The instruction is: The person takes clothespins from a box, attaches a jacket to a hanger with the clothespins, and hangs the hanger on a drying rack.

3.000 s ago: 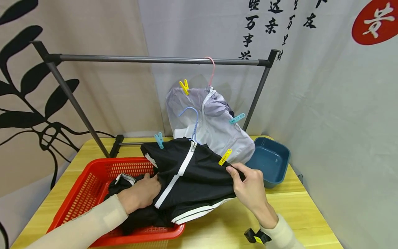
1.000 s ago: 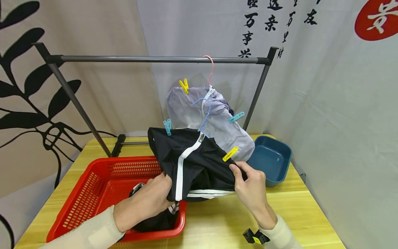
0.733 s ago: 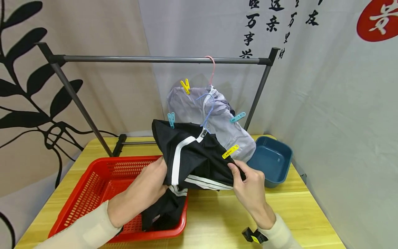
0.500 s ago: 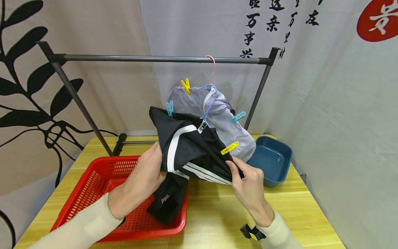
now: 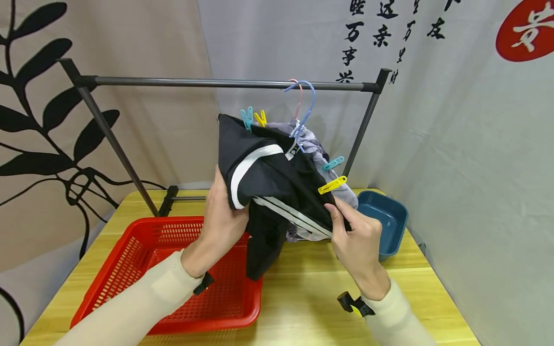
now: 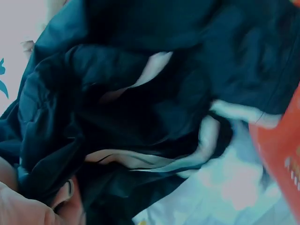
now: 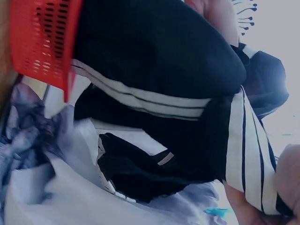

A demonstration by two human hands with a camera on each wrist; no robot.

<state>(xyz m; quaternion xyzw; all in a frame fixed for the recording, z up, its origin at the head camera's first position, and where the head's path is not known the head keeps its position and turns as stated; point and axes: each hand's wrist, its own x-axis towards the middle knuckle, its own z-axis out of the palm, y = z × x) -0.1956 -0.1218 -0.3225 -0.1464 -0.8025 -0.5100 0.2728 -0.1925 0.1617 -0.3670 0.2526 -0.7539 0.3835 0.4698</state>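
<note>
A black jacket (image 5: pixel 268 178) with a white zip and white stripes is held up on a blue hanger (image 5: pixel 309 103), its hook overlapping the rail in the head view; whether it touches cannot be told. A blue clothespin (image 5: pixel 247 118) and a yellow clothespin (image 5: pixel 332 185) are clipped to its shoulders. My left hand (image 5: pixel 222 216) grips the jacket's left side, with fingers partly hidden by cloth. At the right side, my right hand (image 5: pixel 357 235) pinches the cloth between thumb and fingers. The jacket (image 7: pixel 159 56) fills much of the right wrist view.
The grey rail (image 5: pixel 190 83) of a rack spans the back. A pale grey jacket (image 5: pixel 320 149) hangs on a pink hanger (image 5: pixel 299 101) behind the black one. A red basket (image 5: pixel 229 288) stands at left on the wooden table (image 5: pixel 311 293), a dark blue bin (image 5: pixel 387 221) at right.
Both hands stay on the black jacket. It has risen out of the red basket, moving up and slightly right, and the blue hook has come up to the rail's height.
</note>
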